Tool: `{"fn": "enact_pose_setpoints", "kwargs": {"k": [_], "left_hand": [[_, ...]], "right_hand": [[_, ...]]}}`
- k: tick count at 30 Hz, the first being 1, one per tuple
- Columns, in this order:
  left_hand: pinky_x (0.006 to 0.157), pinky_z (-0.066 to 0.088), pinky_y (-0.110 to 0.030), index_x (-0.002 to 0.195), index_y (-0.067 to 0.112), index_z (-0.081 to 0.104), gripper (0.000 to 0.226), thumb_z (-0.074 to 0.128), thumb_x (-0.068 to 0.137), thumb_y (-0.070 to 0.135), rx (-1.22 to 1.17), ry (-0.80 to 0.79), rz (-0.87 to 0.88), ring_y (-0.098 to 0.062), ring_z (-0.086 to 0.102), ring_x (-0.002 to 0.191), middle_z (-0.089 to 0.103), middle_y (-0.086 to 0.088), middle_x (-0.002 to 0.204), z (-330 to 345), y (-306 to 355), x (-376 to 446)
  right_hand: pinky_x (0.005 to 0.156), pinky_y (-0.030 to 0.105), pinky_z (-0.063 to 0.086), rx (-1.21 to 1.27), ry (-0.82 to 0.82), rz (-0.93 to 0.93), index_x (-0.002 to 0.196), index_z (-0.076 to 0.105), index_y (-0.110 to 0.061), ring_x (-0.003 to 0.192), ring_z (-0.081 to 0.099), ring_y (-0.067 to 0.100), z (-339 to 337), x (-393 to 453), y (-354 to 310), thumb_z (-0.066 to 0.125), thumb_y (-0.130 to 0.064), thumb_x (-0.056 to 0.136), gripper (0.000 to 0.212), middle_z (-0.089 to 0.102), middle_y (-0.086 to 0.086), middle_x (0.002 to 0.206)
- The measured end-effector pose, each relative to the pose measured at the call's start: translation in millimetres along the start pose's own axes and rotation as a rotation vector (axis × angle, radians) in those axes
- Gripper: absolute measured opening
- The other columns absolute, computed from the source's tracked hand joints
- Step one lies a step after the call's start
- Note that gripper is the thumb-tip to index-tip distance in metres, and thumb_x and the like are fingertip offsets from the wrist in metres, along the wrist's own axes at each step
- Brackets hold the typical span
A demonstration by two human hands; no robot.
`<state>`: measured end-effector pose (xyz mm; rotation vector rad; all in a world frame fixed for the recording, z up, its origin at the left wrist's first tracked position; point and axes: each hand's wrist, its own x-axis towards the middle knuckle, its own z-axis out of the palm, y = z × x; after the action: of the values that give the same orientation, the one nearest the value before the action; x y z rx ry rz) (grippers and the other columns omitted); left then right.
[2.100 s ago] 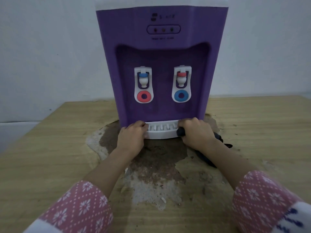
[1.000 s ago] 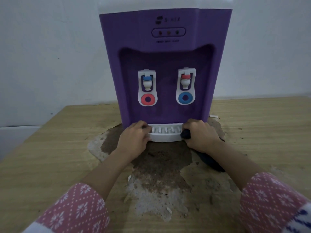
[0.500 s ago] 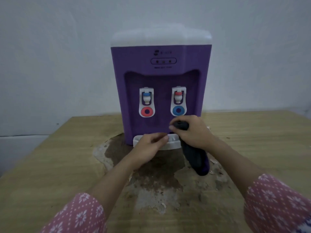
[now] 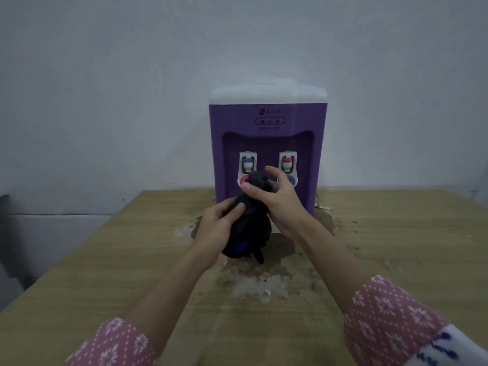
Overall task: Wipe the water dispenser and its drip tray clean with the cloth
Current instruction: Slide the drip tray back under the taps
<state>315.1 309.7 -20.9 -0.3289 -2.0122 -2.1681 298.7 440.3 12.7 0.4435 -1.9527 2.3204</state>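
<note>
- Both hands are up in front of the purple water dispenser (image 4: pixel 268 143), sharing a dark cloth (image 4: pixel 249 225) between them.
- Left hand (image 4: pixel 219 228) is curled round the lower left side of the cloth, thumb pressed on the front, fingers wrapped behind it.
- Right hand (image 4: pixel 277 199) sits higher and just to the right of the left one. Thumb pinches the top of the cloth, but the index finger sticks up loose, so that hand is only half closed.
- The cloth is bunched up and hangs down between the palms, clear of the surface (image 4: pixel 105 260), with a thin tail dangling below the left hand.
- Dispenser stands just beyond the hands, against the pale wall (image 4: pixel 105 88), white top, two taps above the knuckles: blue-capped tap (image 4: pixel 247 165) to the left, red-capped tap (image 4: pixel 287 163) to the right.
- Drip tray is mostly hidden behind the hands and cloth, can't really make it out.
- The wooden surface has a big worn, peeled patch (image 4: pixel 258 283) right under the wrists.
- Pink patterned sleeves (image 4: pixel 383 313) on both arms.
</note>
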Motion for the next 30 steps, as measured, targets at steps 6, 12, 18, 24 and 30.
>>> {"fn": "enact_pose_setpoints", "kwargs": {"k": [6,12,18,24,30], "left_hand": [[0.078,0.055,-0.034,0.109,0.008,0.064,0.027,0.043,0.096,0.020,-0.199,0.129,-0.027,-0.023,0.068,0.088,0.071,-0.011,0.098,-51,23,5],[0.073,0.055,-0.036,0.117,0.016,0.061,0.045,0.049,0.086,0.046,-0.255,0.101,-0.104,-0.023,0.067,0.098,0.070,-0.008,0.108,-110,30,42],[0.084,0.053,-0.035,0.107,0.015,0.062,0.023,0.061,0.087,0.028,0.099,0.351,-0.037,-0.019,0.066,0.094,0.068,-0.005,0.104,-177,9,107],[0.086,0.052,-0.039,0.088,0.019,0.068,0.024,0.045,0.096,0.020,0.095,0.412,-0.231,-0.024,0.065,0.094,0.070,-0.007,0.097,-241,-27,182],[0.073,0.053,-0.019,0.108,0.018,0.062,0.023,0.064,0.086,0.014,0.213,0.311,-0.280,-0.012,0.063,0.092,0.065,-0.005,0.106,-283,-76,234]], "right_hand": [[0.083,0.035,0.051,0.261,-0.094,0.161,0.142,0.022,-0.012,0.092,0.063,0.021,45,12,2,0.066,-0.008,0.082,0.074,0.060,0.010,0.107],[0.083,0.039,0.055,0.086,-0.041,0.123,0.130,0.040,-0.012,0.093,0.066,0.021,113,66,23,0.070,-0.019,0.082,0.058,0.067,0.005,0.102],[0.060,0.021,0.053,-0.004,-0.004,0.113,0.114,0.041,-0.021,0.073,0.062,0.011,158,141,67,0.053,-0.003,0.089,0.033,0.063,-0.001,0.087],[0.065,0.031,0.051,-0.074,0.072,0.161,0.094,0.050,-0.023,0.084,0.064,0.021,192,213,125,0.045,0.005,0.088,0.030,0.065,0.011,0.101],[0.065,0.029,0.052,-0.016,0.172,0.401,0.096,0.055,-0.019,0.089,0.063,0.020,221,274,180,0.057,-0.021,0.091,0.006,0.064,0.005,0.102]]}}
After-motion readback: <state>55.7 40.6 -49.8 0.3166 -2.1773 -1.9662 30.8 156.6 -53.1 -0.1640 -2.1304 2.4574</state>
